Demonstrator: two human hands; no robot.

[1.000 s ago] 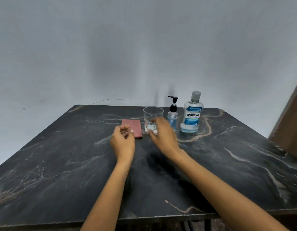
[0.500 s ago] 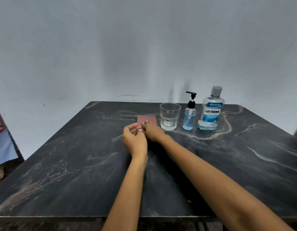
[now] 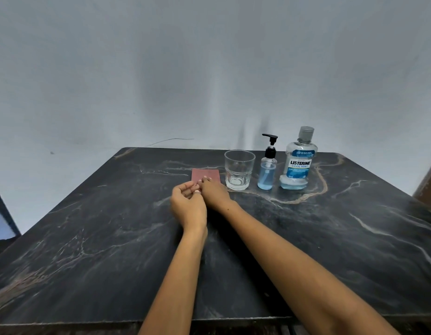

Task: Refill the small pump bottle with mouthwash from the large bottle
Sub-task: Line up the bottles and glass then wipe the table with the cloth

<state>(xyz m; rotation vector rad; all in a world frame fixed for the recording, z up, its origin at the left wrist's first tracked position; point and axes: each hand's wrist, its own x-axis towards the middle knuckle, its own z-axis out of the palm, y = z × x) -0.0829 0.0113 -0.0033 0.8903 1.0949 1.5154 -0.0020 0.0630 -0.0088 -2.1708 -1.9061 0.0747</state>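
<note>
A small clear pump bottle (image 3: 267, 169) with a black pump and some blue liquid stands upright at the table's far side. Just right of it stands the large mouthwash bottle (image 3: 297, 160), grey cap on, with a little blue liquid at its bottom. My left hand (image 3: 187, 205) and my right hand (image 3: 213, 193) rest together on the table, well left of both bottles. Their fingertips touch each other at the near edge of a flat reddish-brown card (image 3: 206, 175). Neither hand holds a bottle.
An empty clear glass (image 3: 239, 172) stands between the reddish-brown card and the pump bottle. All of it sits on a dark marble table (image 3: 112, 238) against a pale wall. A brown edge of furniture shows at the far right.
My right hand drew back from the glass and met my left hand at the card. The view swung left, so the bottles now sit further right.
</note>
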